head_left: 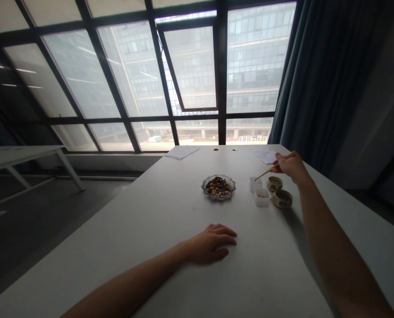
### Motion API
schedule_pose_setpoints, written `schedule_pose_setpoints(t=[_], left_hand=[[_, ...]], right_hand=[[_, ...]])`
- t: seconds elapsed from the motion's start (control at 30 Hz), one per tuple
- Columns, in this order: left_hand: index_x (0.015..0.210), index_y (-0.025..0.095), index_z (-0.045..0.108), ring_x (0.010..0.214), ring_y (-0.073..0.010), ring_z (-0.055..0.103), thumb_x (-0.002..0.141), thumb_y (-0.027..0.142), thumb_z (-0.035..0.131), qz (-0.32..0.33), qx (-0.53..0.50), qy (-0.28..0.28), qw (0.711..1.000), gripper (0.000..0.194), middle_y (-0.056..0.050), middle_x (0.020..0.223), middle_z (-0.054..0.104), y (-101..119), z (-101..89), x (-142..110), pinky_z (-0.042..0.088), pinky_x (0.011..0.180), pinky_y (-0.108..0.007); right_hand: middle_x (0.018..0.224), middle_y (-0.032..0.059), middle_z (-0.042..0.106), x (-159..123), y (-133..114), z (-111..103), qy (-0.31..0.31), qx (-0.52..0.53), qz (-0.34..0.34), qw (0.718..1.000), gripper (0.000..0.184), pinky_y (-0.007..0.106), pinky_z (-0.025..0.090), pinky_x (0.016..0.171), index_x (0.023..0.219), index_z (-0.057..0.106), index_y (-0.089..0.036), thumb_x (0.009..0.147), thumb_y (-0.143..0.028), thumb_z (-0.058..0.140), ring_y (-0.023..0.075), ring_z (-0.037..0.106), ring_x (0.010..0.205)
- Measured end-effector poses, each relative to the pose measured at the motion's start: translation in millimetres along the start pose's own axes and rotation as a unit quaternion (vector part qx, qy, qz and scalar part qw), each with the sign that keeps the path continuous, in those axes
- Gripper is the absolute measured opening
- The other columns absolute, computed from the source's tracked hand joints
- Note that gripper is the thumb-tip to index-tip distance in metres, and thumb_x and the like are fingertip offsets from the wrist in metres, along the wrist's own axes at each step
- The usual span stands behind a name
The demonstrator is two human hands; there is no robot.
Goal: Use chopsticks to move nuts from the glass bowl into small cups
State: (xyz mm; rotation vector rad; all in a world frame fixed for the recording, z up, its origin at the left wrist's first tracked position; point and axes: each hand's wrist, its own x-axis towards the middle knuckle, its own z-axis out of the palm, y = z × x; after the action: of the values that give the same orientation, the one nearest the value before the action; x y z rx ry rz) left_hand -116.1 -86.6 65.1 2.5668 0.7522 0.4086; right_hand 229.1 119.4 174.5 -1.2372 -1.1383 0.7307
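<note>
My right hand [290, 167] is closed around wooden chopsticks [265, 172], whose tips point down at the farther of two small clear plastic containers [254, 185]. Whether the tips hold anything is too small to tell. The nearer plastic container [262, 199] has a few small bits at its bottom. Beside them stand two ceramic cups with dark characters, a farther cup [274, 184] and a nearer cup [282, 202]. My left hand [213, 243] lies flat on the table, fingers stretched out, holding nothing. Beyond it sits a glass dish [218, 197] filled with mixed nuts or beans [218, 186].
The white table [163, 212] runs toward the windows. Papers [182, 152] lie at its far left corner, and another sheet [263, 155] lies behind my right hand. A dark round spot [216, 149] shows near the far edge. A second table [21, 152] stands at left.
</note>
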Motion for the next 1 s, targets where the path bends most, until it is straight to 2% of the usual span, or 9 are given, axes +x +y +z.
schedule_pose_setpoints(t=[0.2, 0.5, 0.77, 1.0], left_hand=[[0.134, 0.029, 0.061, 0.134, -0.0283, 0.053, 0.097, 0.028, 0.060, 0.001, 0.000, 0.003, 1.000, 0.037, -0.008, 0.145, 0.059, -1, 0.7, 0, 0.035, 0.116, -0.045], [0.134, 0.028, 0.062, 0.134, -0.0281, 0.053, 0.097, 0.027, 0.060, 0.003, -0.001, 0.004, 1.000, 0.037, -0.008, 0.145, 0.059, -1, 0.0, 0, 0.034, 0.117, -0.044], [0.134, 0.029, 0.062, 0.134, -0.0286, 0.053, 0.097, 0.029, 0.060, 0.001, 0.000, 0.005, 1.000, 0.036, -0.008, 0.145, 0.059, 0, 0.5, 0, 0.035, 0.116, -0.044], [0.134, 0.029, 0.062, 0.133, -0.0291, 0.054, 0.097, 0.029, 0.060, 0.004, 0.001, 0.007, 1.000, 0.036, -0.008, 0.144, 0.060, -2, 1.7, -1, 0.035, 0.116, -0.045]], right_hand=[[0.056, 0.0160, 0.070, -2, -5, 1, 0.013, -0.010, -0.006, 1.000, 0.034, 0.035, 0.064, 0.047, 0.066, 0.066, -0.016, 0.089, -0.040, 0.074, 0.0289, 0.074, 0.050], [0.057, 0.0118, 0.070, -24, -26, 19, 0.014, 0.029, -0.079, 0.996, 0.038, 0.027, 0.063, 0.046, 0.066, 0.067, -0.014, 0.093, -0.040, 0.070, 0.0238, 0.073, 0.050], [0.063, 0.0106, 0.073, -47, -27, 50, -0.063, 0.056, -0.129, 0.988, 0.050, 0.024, 0.061, 0.046, 0.072, 0.069, -0.012, 0.087, -0.059, 0.072, 0.0218, 0.074, 0.053], [0.066, 0.0112, 0.073, -47, -17, 57, -0.120, 0.035, -0.133, 0.983, 0.055, 0.026, 0.062, 0.049, 0.075, 0.071, -0.012, 0.084, -0.067, 0.071, 0.0228, 0.075, 0.055]])
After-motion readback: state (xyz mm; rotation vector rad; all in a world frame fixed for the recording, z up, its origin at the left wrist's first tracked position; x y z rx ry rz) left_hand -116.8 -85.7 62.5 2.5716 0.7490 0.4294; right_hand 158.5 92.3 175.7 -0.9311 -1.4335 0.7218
